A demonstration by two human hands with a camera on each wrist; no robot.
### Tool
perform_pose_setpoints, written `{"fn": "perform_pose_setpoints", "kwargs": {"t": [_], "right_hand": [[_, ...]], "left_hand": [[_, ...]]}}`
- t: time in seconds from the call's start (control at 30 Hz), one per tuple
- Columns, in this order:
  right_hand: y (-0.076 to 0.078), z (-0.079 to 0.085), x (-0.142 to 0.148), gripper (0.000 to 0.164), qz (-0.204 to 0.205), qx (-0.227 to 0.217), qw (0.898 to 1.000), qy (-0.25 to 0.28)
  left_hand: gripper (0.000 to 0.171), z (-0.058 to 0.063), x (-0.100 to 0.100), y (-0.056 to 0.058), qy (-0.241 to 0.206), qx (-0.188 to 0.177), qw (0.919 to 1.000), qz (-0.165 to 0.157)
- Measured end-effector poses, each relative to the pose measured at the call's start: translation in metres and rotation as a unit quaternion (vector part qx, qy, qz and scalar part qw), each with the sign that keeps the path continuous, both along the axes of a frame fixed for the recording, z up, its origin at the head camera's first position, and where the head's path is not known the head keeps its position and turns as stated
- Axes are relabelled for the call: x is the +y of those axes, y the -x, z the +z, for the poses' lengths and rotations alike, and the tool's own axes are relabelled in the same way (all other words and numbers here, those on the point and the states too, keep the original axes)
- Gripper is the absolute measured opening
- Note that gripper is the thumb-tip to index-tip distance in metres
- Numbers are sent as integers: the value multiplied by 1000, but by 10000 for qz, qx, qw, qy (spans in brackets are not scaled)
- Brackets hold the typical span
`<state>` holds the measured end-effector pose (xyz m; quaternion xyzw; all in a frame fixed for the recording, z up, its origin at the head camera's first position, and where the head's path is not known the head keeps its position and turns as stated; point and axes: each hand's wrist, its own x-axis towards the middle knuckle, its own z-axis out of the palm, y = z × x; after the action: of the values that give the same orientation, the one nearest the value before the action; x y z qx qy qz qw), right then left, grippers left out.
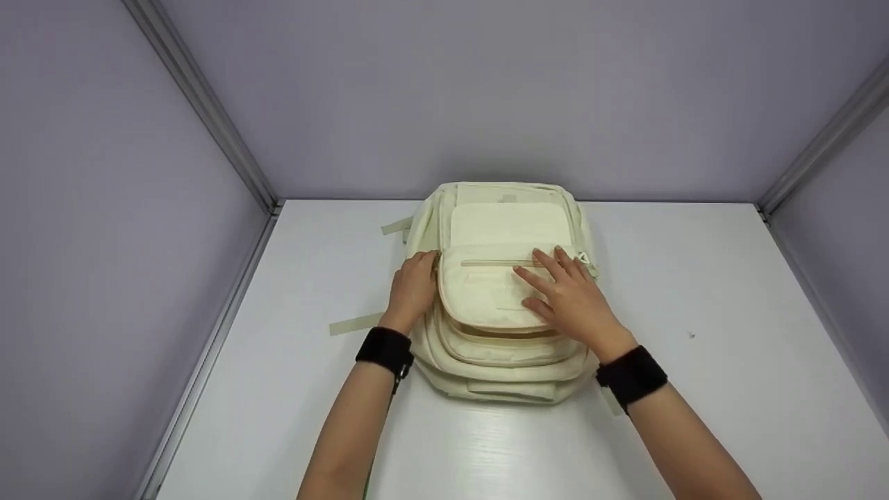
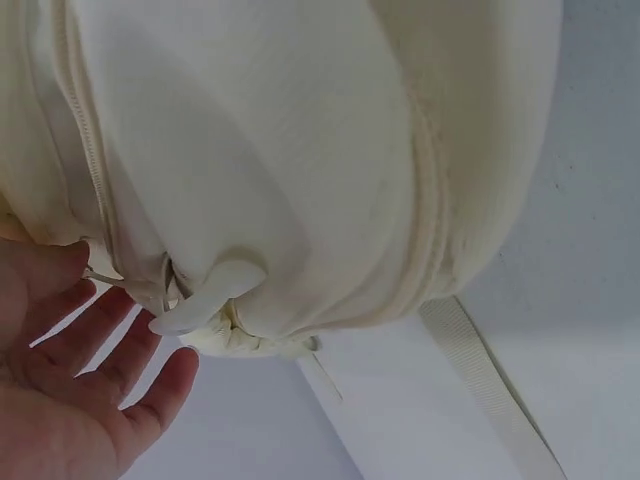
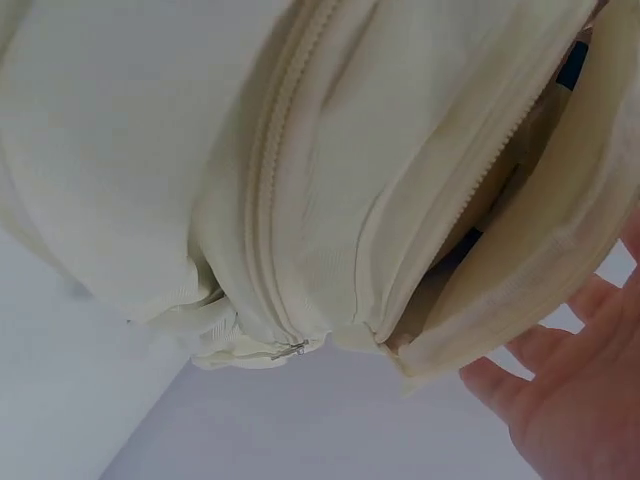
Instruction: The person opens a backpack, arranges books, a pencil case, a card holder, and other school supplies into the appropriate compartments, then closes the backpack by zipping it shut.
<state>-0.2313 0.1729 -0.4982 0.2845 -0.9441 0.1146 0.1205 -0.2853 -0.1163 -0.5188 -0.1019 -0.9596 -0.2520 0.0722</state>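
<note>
A cream backpack (image 1: pixel 510 223) lies on its back on the white table, front side up. At the left edge of its front pocket (image 1: pixel 479 298), my left hand (image 1: pixel 412 288) pinches a small zipper pull (image 2: pixel 103 277) between thumb and forefinger, the other fingers spread loosely. A pale tab (image 2: pixel 212 298) hangs beside those fingertips. My right hand (image 1: pixel 580 302) rests on the pocket's right part with fingers spread. In the right wrist view the pocket's zipper (image 3: pixel 480 185) is undone, and something dark blue (image 3: pixel 572 66) shows inside the gap.
Backpack straps (image 1: pixel 355 323) stick out on the left over the white table (image 1: pixel 694 278). A tiny scrap (image 1: pixel 691 335) lies to the right. Grey panels (image 1: pixel 514 97) enclose the table at the back and sides.
</note>
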Motion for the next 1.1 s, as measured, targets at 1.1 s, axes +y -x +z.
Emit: {"fn": "perform_pose_setpoints", "kwargs": {"t": [1.1], "right_hand": [[9, -2, -3, 53, -118, 92, 9980, -614]], "left_hand": [[18, 15, -8, -78, 857, 631, 9870, -1206]]}}
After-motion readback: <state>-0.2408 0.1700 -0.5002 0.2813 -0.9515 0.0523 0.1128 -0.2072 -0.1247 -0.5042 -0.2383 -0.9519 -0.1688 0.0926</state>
